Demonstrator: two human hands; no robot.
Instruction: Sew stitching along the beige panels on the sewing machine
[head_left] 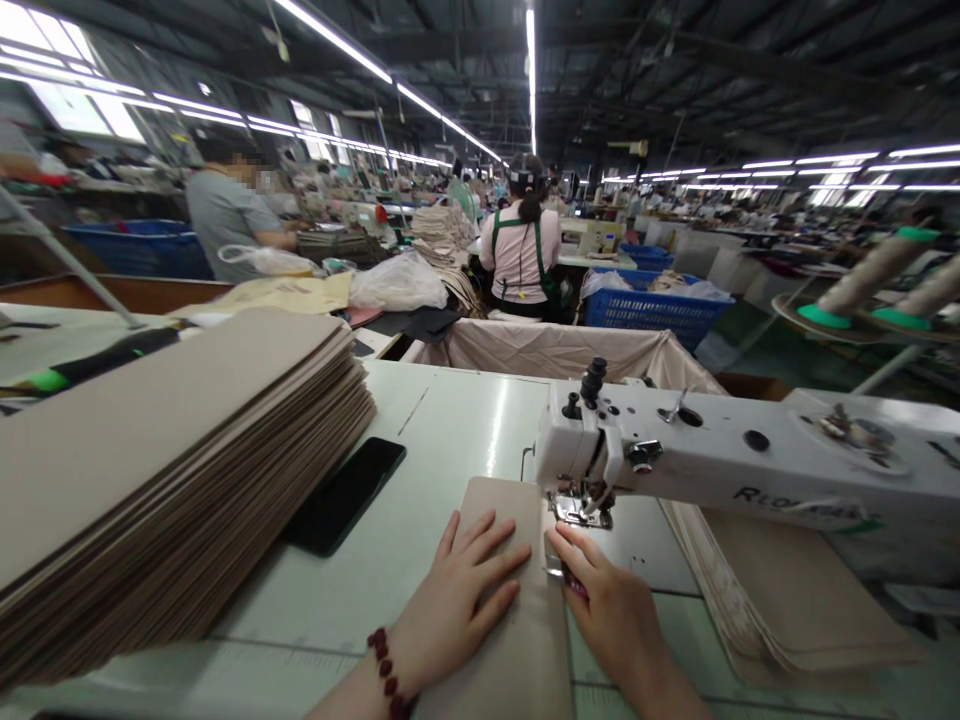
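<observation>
A long beige panel (504,492) with rounded corners lies on the table, its far end just left of the needle area of a white sewing machine (705,440). My left hand (476,585) rests flat on this panel, fingers spread, a dark red bead bracelet on the wrist. Close to the presser foot (581,510), my right hand (600,590) is curled at the panel's right edge, fingertips together. A bit of shiny metal (555,567) shows by those fingers; what the hand holds is mostly hidden beneath it.
At left stands a tall stack of beige panels (225,400), with a black phone (349,495) beside it. More panels (810,590) lie under the machine arm. Behind the table are a cloth-lined bin (540,345), a blue basket (652,310) and a seated person (523,250). Thread cones (870,280) stand right.
</observation>
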